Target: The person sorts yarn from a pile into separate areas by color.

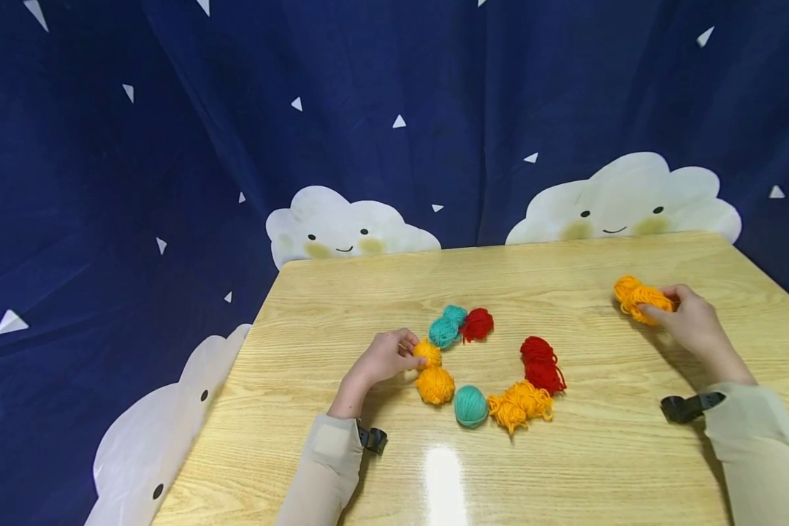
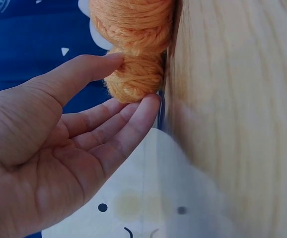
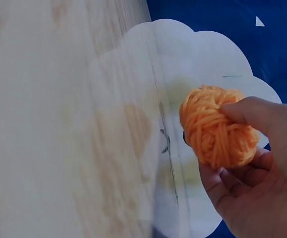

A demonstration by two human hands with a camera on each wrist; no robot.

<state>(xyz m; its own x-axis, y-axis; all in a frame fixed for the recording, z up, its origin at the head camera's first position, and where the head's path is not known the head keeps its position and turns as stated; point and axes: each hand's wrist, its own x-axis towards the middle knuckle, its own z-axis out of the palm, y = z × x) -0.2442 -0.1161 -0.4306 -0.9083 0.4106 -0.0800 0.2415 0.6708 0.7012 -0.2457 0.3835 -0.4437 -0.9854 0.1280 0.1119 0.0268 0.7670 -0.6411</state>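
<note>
My left hand (image 1: 386, 358) pinches a small orange yarn ball (image 1: 427, 353) between thumb and fingers, at the left of a rough ring of yarn balls. A larger orange yarn ball (image 1: 435, 386) touches it on the near side; both also show in the left wrist view. Over at the right, my right hand (image 1: 693, 321) grips another orange yarn ball (image 3: 220, 128), thumb on one side and fingers curled on the other. Beyond that ball, a further orange yarn clump (image 1: 627, 287) shows in the head view. Whether the gripped ball touches the table cannot be told.
Teal yarn balls (image 1: 443, 332) and a red one (image 1: 478, 324) lie at the ring's far side. Nearer are a teal ball (image 1: 470, 406), loose orange yarn (image 1: 521, 405) and red yarn (image 1: 542, 365). The wooden table (image 1: 552, 281) meets a blue curtain (image 1: 381, 66) with clouds.
</note>
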